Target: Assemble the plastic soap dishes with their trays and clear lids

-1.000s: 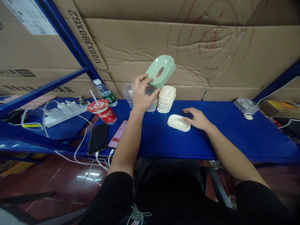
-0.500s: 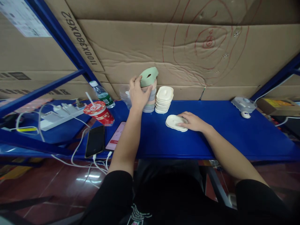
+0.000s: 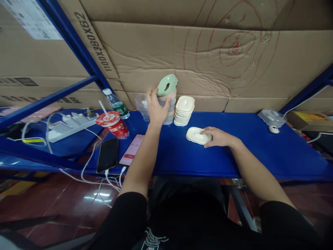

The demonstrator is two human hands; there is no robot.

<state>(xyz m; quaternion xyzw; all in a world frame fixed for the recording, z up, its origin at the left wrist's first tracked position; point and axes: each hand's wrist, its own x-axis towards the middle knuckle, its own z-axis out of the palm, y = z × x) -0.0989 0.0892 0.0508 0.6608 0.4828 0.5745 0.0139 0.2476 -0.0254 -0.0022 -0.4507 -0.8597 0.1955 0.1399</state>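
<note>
My left hand (image 3: 157, 108) is at a stack of pastel containers (image 3: 170, 113), its fingers closed at the left edge of a tilted green slotted piece (image 3: 166, 86) on top. How far the thumb reaches under that piece is hidden. My right hand (image 3: 219, 136) pinches the right end of a cream oval lid (image 3: 195, 134), which lies low over the table, with thumb and fingers at its rim. Beside the pastel stack stands a stack of cream lids (image 3: 184, 110), touching or nearly touching it. Clear plastic containers (image 3: 142, 104) are partly hidden behind my left hand.
On the left of the blue table (image 3: 182, 159) are a red cup with straw (image 3: 114, 124), a water bottle (image 3: 117, 106), two phones (image 3: 107, 155) and a power strip (image 3: 70, 128) with cables. A clear plastic case (image 3: 272, 118) lies right. Cardboard (image 3: 156, 45) walls the back.
The green piece has tipped so that its slotted face shows more. My right fingers have drawn back from over the cream lid to its right rim. The whole view has shifted slightly.
</note>
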